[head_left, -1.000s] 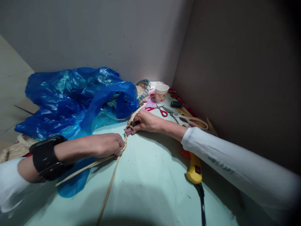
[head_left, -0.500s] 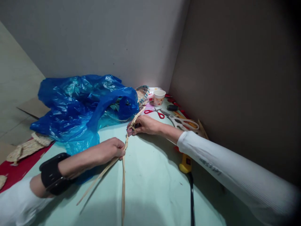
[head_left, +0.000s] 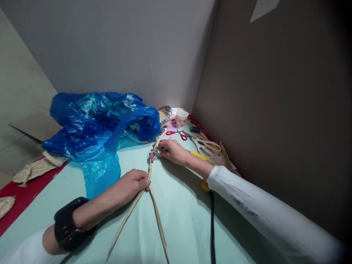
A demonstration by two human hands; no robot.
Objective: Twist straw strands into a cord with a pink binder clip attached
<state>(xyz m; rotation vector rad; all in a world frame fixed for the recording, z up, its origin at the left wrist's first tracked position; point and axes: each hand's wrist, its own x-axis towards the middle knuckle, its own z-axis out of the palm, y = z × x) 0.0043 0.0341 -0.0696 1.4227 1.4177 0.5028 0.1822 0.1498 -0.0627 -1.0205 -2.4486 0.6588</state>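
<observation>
Working over a pale green table, with a crumpled blue plastic bag at its far left. Pinching a straw braid, to the right of this bag, with the left hand, and letting two loose strands spread toward the near side. Reaching with the right hand to the farther part of the braid, but not being able to tell if gripping or only touching. Seeing, beyond, white-handled scissors, a paper cup, red-handled scissors and, between both hands, a small pink clip at the braid.
</observation>
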